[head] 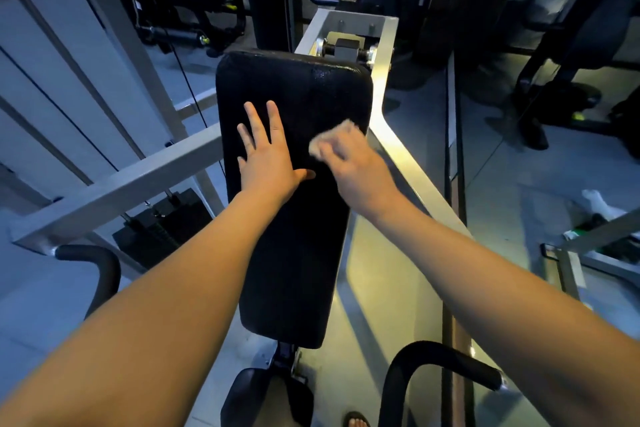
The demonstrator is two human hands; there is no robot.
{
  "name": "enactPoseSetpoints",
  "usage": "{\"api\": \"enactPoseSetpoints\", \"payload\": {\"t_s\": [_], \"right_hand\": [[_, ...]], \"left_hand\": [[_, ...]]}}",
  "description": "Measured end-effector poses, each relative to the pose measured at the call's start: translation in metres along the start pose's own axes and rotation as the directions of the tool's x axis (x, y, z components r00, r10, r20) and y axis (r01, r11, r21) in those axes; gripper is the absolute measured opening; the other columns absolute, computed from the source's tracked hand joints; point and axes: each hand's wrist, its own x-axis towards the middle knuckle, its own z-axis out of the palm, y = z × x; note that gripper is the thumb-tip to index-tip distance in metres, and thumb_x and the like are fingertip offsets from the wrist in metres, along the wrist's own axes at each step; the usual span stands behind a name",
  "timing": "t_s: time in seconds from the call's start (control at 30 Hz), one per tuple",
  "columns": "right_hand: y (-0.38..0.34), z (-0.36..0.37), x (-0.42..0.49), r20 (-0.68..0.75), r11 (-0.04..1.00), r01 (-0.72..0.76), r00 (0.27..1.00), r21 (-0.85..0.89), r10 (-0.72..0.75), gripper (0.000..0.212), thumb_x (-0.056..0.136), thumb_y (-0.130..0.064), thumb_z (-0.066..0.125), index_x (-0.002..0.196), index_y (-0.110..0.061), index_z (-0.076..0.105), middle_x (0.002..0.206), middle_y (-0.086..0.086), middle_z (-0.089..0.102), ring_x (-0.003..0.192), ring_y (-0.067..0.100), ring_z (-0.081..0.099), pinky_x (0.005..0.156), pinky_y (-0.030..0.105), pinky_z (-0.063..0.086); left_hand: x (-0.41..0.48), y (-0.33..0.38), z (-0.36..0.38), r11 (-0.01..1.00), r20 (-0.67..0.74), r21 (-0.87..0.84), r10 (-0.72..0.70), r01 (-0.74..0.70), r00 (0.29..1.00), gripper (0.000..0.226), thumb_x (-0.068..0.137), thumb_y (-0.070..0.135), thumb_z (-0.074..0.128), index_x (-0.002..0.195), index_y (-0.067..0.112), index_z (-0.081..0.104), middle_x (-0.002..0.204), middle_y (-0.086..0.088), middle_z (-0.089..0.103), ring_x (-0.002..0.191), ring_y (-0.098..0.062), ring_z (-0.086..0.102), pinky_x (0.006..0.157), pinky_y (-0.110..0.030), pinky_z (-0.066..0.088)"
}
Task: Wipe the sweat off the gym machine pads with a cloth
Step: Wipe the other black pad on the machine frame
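Observation:
A long black back pad (pixel 294 253) of a gym machine runs up the middle of the view, its upper right corner glistening wet. My left hand (pixel 268 159) lies flat on the pad's upper half, fingers spread, holding nothing. My right hand (pixel 356 173) is just right of it, near the pad's right edge, motion-blurred and pressing a small pale cloth (pixel 337 137) onto the pad. Most of the cloth is hidden under my fingers.
Grey steel frame bars (pixel 114 191) flank the pad on both sides. A black weight stack (pixel 162 222) sits lower left. Curved black handles (pixel 100 274) rise at lower left and at lower right (pixel 426 367). A black seat (pixel 256 395) sits below the pad. Other machines stand behind.

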Motion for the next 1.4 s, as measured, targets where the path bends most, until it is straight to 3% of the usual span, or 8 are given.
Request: {"api": "enactPoseSetpoints", "payload": {"t_s": [0.1, 0.33, 0.57, 0.8, 0.9, 1.03, 1.23, 1.4], "right_hand": [[-0.004, -0.009, -0.010, 0.102, 0.999, 0.049, 0.994, 0.016, -0.050, 0.028, 0.099, -0.011, 0.042, 0.115, -0.011, 0.065, 0.121, 0.009, 0.057, 0.108, 0.027, 0.050, 0.081, 0.036, 0.051], [0.023, -0.040, 0.082, -0.229, 0.968, -0.234, 0.951, -0.096, 0.207, 0.026, 0.094, 0.000, 0.050, 0.112, -0.009, 0.067, 0.115, 0.010, 0.061, 0.106, 0.028, 0.053, 0.087, 0.031, 0.050], [-0.012, -0.007, 0.007, 0.173, 0.993, 0.093, 0.982, -0.069, -0.080, 0.038, 0.092, -0.017, 0.036, 0.109, -0.001, 0.066, 0.112, 0.017, 0.059, 0.105, 0.035, 0.054, 0.064, 0.036, 0.054], [0.007, -0.039, 0.102, -0.163, 0.974, -0.180, 0.974, -0.138, 0.157, 0.025, 0.094, -0.003, 0.056, 0.116, -0.009, 0.065, 0.114, 0.012, 0.059, 0.108, 0.028, 0.053, 0.079, 0.033, 0.052], [-0.003, -0.013, 0.073, -0.041, 0.985, -0.086, 0.996, -0.149, 0.081, 0.029, 0.090, -0.001, 0.055, 0.118, 0.001, 0.063, 0.121, 0.019, 0.059, 0.110, 0.034, 0.054, 0.087, 0.038, 0.052], [-0.012, 0.003, 0.029, 0.262, 0.995, 0.072, 0.964, -0.065, -0.053, 0.033, 0.085, -0.010, 0.065, 0.117, -0.005, 0.063, 0.123, 0.016, 0.055, 0.112, 0.035, 0.052, 0.069, 0.045, 0.058], [0.010, -0.023, 0.108, -0.077, 0.988, -0.071, 0.995, -0.140, 0.060, 0.024, 0.097, -0.007, 0.054, 0.118, -0.011, 0.064, 0.118, 0.011, 0.056, 0.110, 0.029, 0.051, 0.083, 0.037, 0.053], [0.000, -0.009, 0.067, 0.161, 0.989, 0.072, 0.986, -0.132, -0.051, 0.033, 0.090, -0.005, 0.050, 0.121, -0.008, 0.062, 0.125, 0.015, 0.055, 0.111, 0.034, 0.050, 0.076, 0.042, 0.056]], "left_hand": [[0.001, -0.005, 0.001, 0.999, -0.015, 0.027, 0.017, -0.017, 1.000, 0.138, 0.075, 0.052, 0.083, 0.155, 0.026, -0.027, 0.159, -0.009, -0.040, 0.152, -0.040, -0.014, 0.117, -0.063, 0.022], [0.002, -0.007, 0.006, 1.000, -0.020, 0.009, 0.020, -0.020, 1.000, 0.138, 0.077, 0.047, 0.083, 0.154, 0.027, -0.029, 0.158, -0.007, -0.041, 0.152, -0.039, -0.016, 0.119, -0.062, 0.021], [0.001, -0.016, 0.009, 0.999, -0.072, 0.004, 0.047, -0.047, 0.996, 0.135, 0.076, 0.051, 0.082, 0.156, 0.029, -0.025, 0.161, -0.004, -0.036, 0.153, -0.035, -0.015, 0.121, -0.057, 0.023], [0.001, -0.019, 0.012, 0.999, -0.080, -0.008, 0.045, -0.046, 0.996, 0.136, 0.074, 0.056, 0.081, 0.156, 0.029, -0.025, 0.162, -0.002, -0.034, 0.153, -0.032, -0.016, 0.120, -0.056, 0.028], [0.001, -0.022, 0.013, 0.998, -0.093, -0.016, 0.056, -0.058, 0.994, 0.136, 0.074, 0.057, 0.081, 0.157, 0.028, -0.023, 0.163, -0.002, -0.033, 0.153, -0.032, -0.015, 0.120, -0.056, 0.027], [0.000, -0.028, 0.013, 0.997, -0.098, -0.040, 0.064, -0.068, 0.993, 0.133, 0.075, 0.057, 0.079, 0.158, 0.028, -0.020, 0.163, 0.000, -0.031, 0.153, -0.028, -0.017, 0.120, -0.054, 0.028], [-0.002, -0.027, 0.014, 0.998, -0.096, -0.029, 0.057, -0.060, 0.994, 0.132, 0.076, 0.062, 0.076, 0.157, 0.026, -0.022, 0.163, -0.001, -0.031, 0.152, -0.028, -0.020, 0.121, -0.053, 0.025], [-0.002, -0.029, 0.013, 0.998, -0.084, -0.037, 0.051, -0.055, 0.995, 0.132, 0.075, 0.062, 0.076, 0.157, 0.027, -0.022, 0.163, 0.000, -0.032, 0.152, -0.026, -0.020, 0.121, -0.051, 0.020]]}}
